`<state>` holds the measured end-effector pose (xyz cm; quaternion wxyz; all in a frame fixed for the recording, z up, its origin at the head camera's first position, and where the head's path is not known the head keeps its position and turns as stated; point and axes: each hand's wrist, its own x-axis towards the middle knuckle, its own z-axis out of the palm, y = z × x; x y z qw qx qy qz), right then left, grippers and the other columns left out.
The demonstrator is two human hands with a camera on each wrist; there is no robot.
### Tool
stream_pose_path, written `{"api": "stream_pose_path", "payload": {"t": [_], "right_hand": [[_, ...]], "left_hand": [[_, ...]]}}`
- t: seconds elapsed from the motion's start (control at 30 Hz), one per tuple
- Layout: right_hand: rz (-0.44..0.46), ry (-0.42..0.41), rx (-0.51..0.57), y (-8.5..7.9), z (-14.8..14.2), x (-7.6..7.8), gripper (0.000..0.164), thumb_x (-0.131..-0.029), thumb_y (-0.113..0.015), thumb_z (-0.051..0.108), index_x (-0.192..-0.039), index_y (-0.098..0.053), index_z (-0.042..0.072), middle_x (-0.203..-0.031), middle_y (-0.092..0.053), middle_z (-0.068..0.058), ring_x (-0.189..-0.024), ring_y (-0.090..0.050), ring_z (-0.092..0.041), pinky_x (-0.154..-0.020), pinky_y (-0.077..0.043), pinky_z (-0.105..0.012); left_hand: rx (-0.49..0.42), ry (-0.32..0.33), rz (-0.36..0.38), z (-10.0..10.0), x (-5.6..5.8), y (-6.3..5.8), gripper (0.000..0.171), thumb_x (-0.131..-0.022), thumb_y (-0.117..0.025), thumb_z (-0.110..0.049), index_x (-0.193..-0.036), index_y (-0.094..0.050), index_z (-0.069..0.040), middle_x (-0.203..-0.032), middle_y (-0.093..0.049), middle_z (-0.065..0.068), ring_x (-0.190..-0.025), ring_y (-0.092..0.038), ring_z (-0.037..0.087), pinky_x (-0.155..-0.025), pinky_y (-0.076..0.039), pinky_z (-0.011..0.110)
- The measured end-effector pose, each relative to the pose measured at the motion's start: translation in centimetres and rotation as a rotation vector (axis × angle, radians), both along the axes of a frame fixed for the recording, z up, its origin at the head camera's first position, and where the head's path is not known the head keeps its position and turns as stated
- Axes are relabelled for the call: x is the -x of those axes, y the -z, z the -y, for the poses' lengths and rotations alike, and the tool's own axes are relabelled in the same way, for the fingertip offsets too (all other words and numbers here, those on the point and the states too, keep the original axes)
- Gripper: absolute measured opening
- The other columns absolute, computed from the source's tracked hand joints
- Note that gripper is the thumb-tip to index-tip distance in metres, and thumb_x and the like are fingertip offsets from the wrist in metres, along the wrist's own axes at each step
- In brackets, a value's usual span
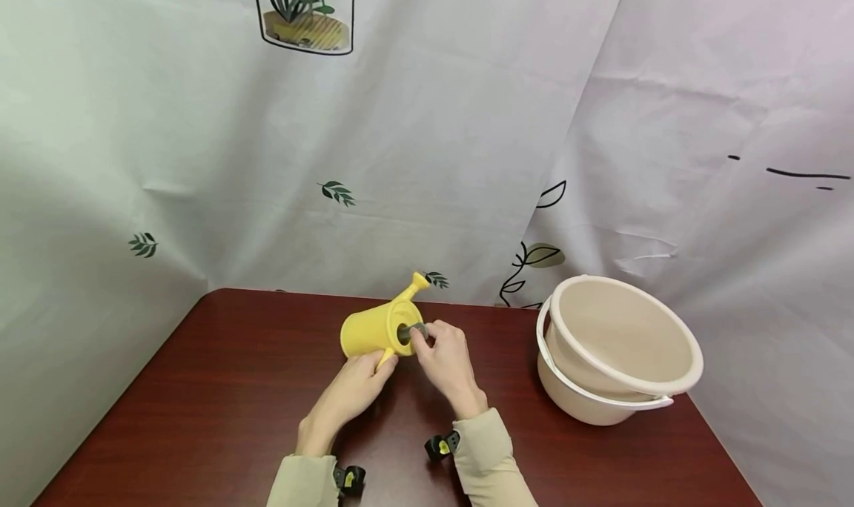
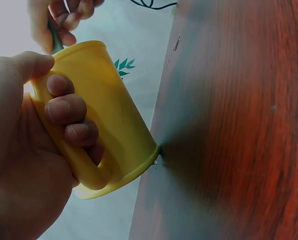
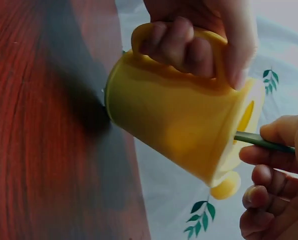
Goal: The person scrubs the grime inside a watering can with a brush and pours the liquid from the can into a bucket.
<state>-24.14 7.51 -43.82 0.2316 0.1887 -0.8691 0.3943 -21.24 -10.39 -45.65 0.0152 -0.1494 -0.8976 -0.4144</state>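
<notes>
A yellow watering can (image 1: 363, 333) is tilted over the table, its open top turned toward my right side and its spout pointing to the back. My left hand (image 1: 352, 390) grips the can's handle (image 2: 64, 145), fingers wrapped through the loop. Between thumb and fingers, my right hand (image 1: 445, 359) pinches a slim grey-green stick or handle (image 3: 261, 141). Its far end goes through the can's opening and is hidden inside, so its kind cannot be told. Whether the can's base touches the table is unclear.
Two cream basins stand at the right of the dark red wooden table (image 1: 233, 396): the upper basin (image 1: 620, 336) sits tilted in the lower basin (image 1: 580, 403), which has a white handle. A pale printed cloth (image 1: 414, 136) hangs behind the table.
</notes>
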Motion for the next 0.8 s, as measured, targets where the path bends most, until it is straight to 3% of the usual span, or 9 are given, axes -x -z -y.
{"api": "stream_pose_path", "payload": {"t": [0.37, 0.8], "right_hand": [[-0.034, 0.028, 0.017, 0.4, 0.1, 0.4, 0.037, -0.091, -0.066, 0.014, -0.057, -0.053, 0.019, -0.062, -0.048, 0.007, -0.053, -0.044, -0.009, -0.049, -0.039, -0.023], [-0.121, 0.044, -0.042, -1.3, -0.2, -0.5, 0.031, -0.090, -0.066, 0.012, -0.061, -0.057, 0.018, -0.063, -0.048, 0.008, -0.052, -0.042, -0.008, -0.047, -0.038, -0.022]], "left_hand": [[0.002, 0.002, -0.014, 0.0, 0.0, 0.0, 0.038, -0.103, -0.051, -0.031, -0.069, -0.046, -0.016, -0.059, -0.037, -0.007, -0.052, -0.034, 0.005, -0.053, -0.034, 0.024], [0.000, 0.000, -0.018, 0.0, 0.1, 0.0, 0.038, -0.103, -0.051, -0.030, -0.068, -0.046, -0.016, -0.059, -0.035, -0.008, -0.052, -0.033, 0.005, -0.054, -0.033, 0.024]]}}
